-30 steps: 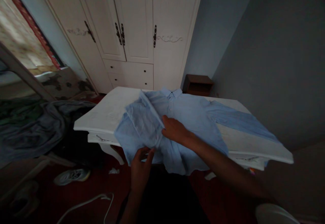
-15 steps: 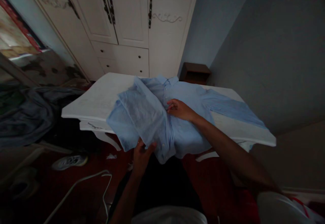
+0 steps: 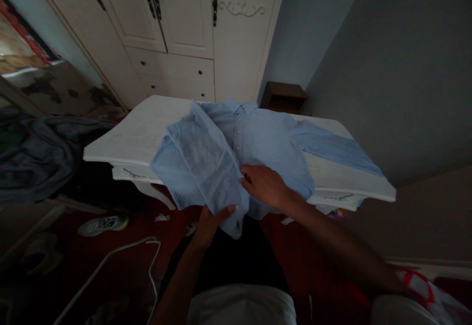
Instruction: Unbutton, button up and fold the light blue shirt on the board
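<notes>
A light blue button-up shirt (image 3: 271, 135) lies front up, its collar at the far side. One sleeve (image 3: 208, 160) is folded diagonally across the front, its cuff hanging past the near table edge. The other sleeve (image 3: 337, 150) stretches out to the right. My left hand (image 3: 211, 224) holds the folded sleeve near the cuff, thumb on top and the other fingers largely hidden beneath. At the inner edge of that sleeve, my right hand (image 3: 264, 183) is closed, thumb and forefinger pinching the cloth.
The shirt rests on a white table (image 3: 134, 126) with curved edges. Behind stands a white wardrobe (image 3: 236, 54), with a small brown cabinet (image 3: 283, 94) beside it. Dark clothes (image 3: 40, 153) are heaped at left. A shoe (image 3: 103, 225) and a white bent tube (image 3: 106, 271) are below.
My right hand has moved down from the button front to the folded sleeve's edge and closed there. My left thumb now lies over the cuff. The view has shifted slightly.
</notes>
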Demonstrator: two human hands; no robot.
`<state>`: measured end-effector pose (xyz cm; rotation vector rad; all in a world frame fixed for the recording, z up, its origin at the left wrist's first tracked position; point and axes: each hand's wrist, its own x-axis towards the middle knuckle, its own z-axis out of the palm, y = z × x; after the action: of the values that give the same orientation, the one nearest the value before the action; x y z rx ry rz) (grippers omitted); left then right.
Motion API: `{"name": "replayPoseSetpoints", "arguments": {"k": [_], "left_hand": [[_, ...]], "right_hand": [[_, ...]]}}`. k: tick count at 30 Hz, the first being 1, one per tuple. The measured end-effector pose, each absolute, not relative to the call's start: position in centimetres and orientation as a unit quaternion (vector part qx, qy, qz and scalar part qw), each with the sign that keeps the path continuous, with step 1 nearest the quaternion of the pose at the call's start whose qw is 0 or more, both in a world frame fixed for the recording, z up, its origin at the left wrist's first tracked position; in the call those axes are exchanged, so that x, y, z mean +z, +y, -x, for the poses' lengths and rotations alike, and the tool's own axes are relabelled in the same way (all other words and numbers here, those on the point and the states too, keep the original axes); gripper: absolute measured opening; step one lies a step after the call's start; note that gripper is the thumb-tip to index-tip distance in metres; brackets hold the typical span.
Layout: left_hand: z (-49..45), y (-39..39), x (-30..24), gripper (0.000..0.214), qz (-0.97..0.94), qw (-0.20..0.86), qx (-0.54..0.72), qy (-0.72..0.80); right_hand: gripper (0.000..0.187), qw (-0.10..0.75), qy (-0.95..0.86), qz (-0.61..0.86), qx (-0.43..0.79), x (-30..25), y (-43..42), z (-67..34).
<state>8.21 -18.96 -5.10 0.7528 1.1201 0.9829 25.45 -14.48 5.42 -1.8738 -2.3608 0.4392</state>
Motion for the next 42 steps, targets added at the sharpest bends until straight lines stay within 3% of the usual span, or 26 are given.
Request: {"name": "replayPoseSetpoints", "arguments": {"k": [5,8,11,20,25,29,32,42], "left_hand": [[-8.1,-19.1,-4.8,0.067,-0.222,0.710,0.491,0.453],[-8.0,-19.2,-5.1,0.061,-0.217,0.694,0.498,0.473],[-8.1,-19.4,-5.5,0.052,-0.226,0.703,0.500,0.453],[-8.5,-19.9,-6.6,0.043,-0.293,0.735,0.422,0.443],[-8.1,-20.2,-7.4,0.042,-0.349,0.683,0.425,0.481],[-7.2,-20.5,-7.5,0.048,-0.311,0.662,0.444,0.517],[-7.0,-20.7,-7.6,0.054,-0.293,0.657,0.447,0.531],[-7.4,-20.4,-8.3,0.058,-0.293,0.672,0.470,0.491]], "right_hand": [[0.023,0.254,-0.693,0.527,0.421,4.3,-12.9,-26.9],[0.029,0.296,-0.610,0.514,0.525,3.7,-13.2,-27.2],[0.027,0.264,-0.620,0.530,0.515,3.7,-14.7,-27.4],[0.021,0.085,-0.741,0.585,0.317,1.4,-17.9,-27.4],[0.022,0.151,-0.756,0.555,0.311,0.0,-18.0,-26.8],[0.032,0.258,-0.678,0.479,0.495,-0.4,-18.4,-27.1],[0.045,0.292,-0.577,0.460,0.608,-1.7,-18.7,-27.2],[0.052,0.362,-0.493,0.499,0.614,-4.4,-18.8,-26.8]]}}
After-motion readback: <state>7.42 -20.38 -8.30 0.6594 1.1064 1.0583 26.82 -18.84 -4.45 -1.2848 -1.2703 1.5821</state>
